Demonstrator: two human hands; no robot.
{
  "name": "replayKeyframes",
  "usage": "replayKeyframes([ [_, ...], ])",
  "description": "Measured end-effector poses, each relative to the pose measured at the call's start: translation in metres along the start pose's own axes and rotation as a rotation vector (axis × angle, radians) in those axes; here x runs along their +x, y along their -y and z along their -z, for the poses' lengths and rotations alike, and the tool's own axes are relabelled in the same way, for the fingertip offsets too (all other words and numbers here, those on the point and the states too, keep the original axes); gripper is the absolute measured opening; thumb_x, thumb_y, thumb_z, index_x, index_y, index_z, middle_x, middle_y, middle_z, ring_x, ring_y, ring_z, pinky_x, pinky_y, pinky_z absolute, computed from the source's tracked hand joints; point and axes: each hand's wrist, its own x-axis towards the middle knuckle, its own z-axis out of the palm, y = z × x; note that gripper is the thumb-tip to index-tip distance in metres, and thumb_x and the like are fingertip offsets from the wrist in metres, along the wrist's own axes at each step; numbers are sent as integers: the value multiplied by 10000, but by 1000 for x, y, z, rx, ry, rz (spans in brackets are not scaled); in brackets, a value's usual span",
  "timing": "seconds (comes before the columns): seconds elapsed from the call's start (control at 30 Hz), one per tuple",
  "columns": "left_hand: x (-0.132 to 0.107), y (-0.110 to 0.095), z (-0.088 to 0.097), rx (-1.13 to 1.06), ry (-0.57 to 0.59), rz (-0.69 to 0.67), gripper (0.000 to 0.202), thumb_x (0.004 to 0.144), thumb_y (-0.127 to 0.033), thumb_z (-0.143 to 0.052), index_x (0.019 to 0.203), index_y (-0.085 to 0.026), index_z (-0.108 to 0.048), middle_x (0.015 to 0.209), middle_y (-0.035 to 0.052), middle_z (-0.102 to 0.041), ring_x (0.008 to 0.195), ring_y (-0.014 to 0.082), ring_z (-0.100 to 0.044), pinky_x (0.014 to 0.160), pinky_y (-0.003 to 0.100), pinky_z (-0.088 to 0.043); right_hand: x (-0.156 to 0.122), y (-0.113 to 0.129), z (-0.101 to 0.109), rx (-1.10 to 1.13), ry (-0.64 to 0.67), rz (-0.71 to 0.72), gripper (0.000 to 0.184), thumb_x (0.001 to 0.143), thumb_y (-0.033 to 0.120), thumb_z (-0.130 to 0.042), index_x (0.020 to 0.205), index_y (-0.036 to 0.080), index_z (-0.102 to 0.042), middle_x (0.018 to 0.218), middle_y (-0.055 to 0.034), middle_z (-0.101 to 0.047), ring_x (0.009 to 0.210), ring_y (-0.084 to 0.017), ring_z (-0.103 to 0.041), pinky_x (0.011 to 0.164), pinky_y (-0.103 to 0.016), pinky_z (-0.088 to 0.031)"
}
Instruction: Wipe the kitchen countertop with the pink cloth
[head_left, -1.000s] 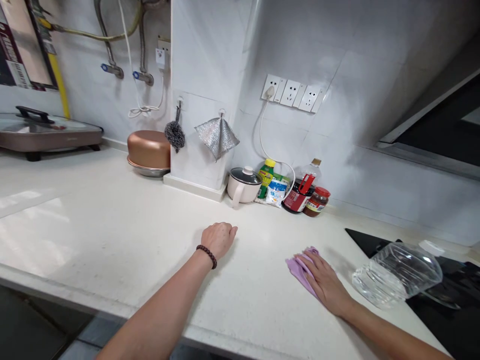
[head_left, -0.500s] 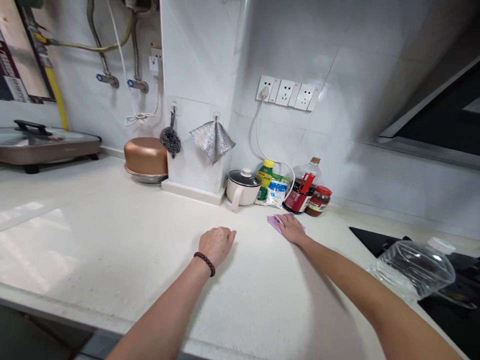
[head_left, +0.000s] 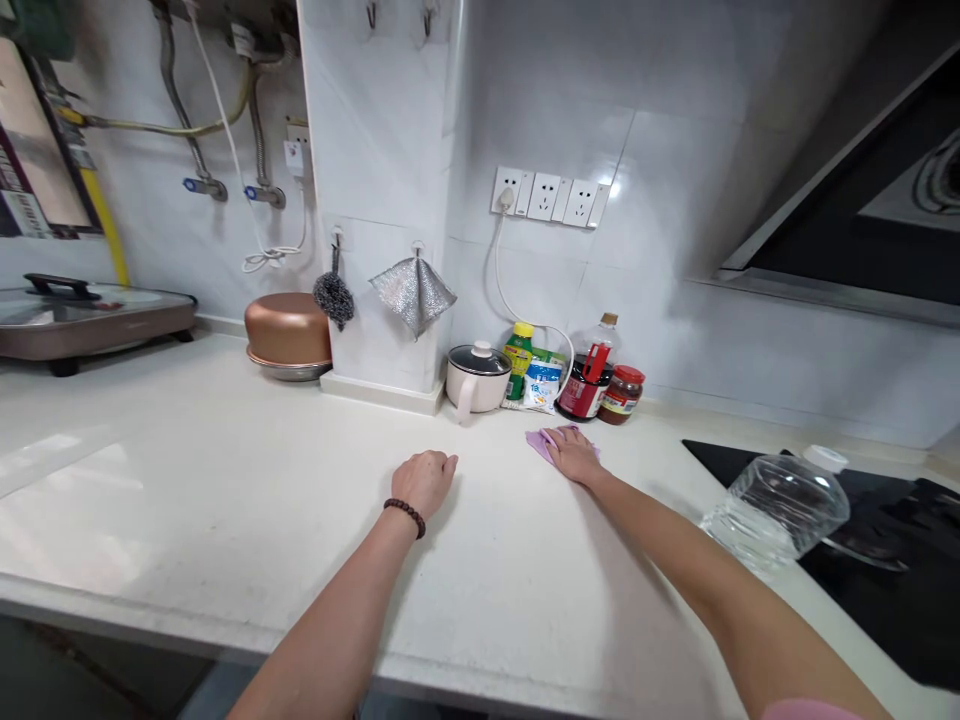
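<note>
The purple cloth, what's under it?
The purple cloth lies on the white counter, with the right hand on top. The spot directly underneath is covered, so I can't see if anything's there.

Kitchen: range hood (head_left: pixel 855 205), cooktop (head_left: pixel 900 590) right of lidded pot (head_left: pixel 489 390); red-capped jar (head_left: pixel 621 397) nearer it; scourer (head_left: pixel 334 298), wide pan (head_left: pixel 112 328) to its left.
</note>
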Motion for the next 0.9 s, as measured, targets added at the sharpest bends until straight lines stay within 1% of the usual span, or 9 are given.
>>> replayKeyframes([
  [0.13, 0, 1, -1, -5, -12, -6, 499, 1052, -415, -348, 873, -218, -770, 1011, 114, -796, 1016, 272, -734, 808, 332, -503, -51, -7, 4, -6, 13, 70, 548, 1077, 445, -259, 1557, 277, -463, 1573, -90, -466, 1440, -284, -381, 1198, -500, -331],
  [0.27, -1, 2, -1, -6, -3, -12, 488, 1051, -411, -358, 875, -219, -771, 1031, 114, -794, 1027, 262, -732, 820, 321, -506, -126, -18, 8, 39, -70, 232, 551, 1074, 483, -264, 1544, 300, -486, 1561, -87, -486, 1454, -285, -389, 1199, -533, -357],
  [0.37, -1, 2, 0, -12, 5, -15, 493, 1051, -407, -354, 884, -214, -776, 1033, 121, -793, 1016, 264, -734, 819, 324, -506, -184, -23, 13, 80, -91, 331, 530, 1072, 498, -311, 1563, 355, -452, 1576, -50, -480, 1477, -279, -382, 1217, -541, -350],
  [0.43, -1, 1, 1, -19, 8, -12, 498, 1051, -410, -353, 888, -212, -779, 1024, 124, -794, 1005, 263, -735, 813, 322, -505, -214, -24, 17, 92, -73, 348, 527, 1070, 496, -337, 1579, 386, -420, 1603, -24, -451, 1499, -282, -360, 1226, -547, -346],
  [0.5, -1, 0, 1, -23, 8, -4, 498, 1051, -414, -355, 887, -215, -781, 1015, 122, -794, 997, 260, -735, 810, 318, -503, -232, -23, 21, 100, -59, 343, 530, 1066, 499, -356, 1584, 403, -407, 1615, -12, -436, 1508, -289, -352, 1230, -554, -346],
  [0.57, -1, -2, 1, -22, 7, 0, 497, 1050, -416, -357, 878, -220, -780, 1006, 117, -795, 989, 258, -735, 808, 317, -499, -237, -21, 24, 108, -50, 344, 532, 1062, 501, -367, 1584, 408, -408, 1618, -7, -433, 1512, -292, -348, 1238, -551, -337],
  [0.67, -2, -5, 1, -15, 8, -5, 496, 1049, -425, -362, 860, -225, -775, 993, 111, -795, 979, 256, -733, 801, 314, -491, -224, -19, 25, 123, -45, 369, 537, 1064, 504, -367, 1589, 399, -404, 1623, -3, -426, 1521, -283, -329, 1251, -530, -315],
  [0.77, -3, -6, 1, -16, 8, -2, 495, 1047, -428, -365, 844, -228, -768, 967, 106, -793, 958, 252, -732, 782, 310, -480, -191, -17, 20, 136, -46, 374, 537, 1068, 518, -337, 1579, 377, -428, 1605, -20, -448, 1504, -280, -344, 1239, -522, -320],
  [0.9, -3, -6, 1, -17, 5, -5, 500, 1047, -432, -360, 813, -228, -752, 931, 100, -789, 931, 252, -727, 740, 312, -457, -129, -9, 9, 128, -39, 334, 574, 1067, 549, -276, 1555, 322, -475, 1575, -66, -471, 1464, -290, -368, 1231, -525, -305],
])
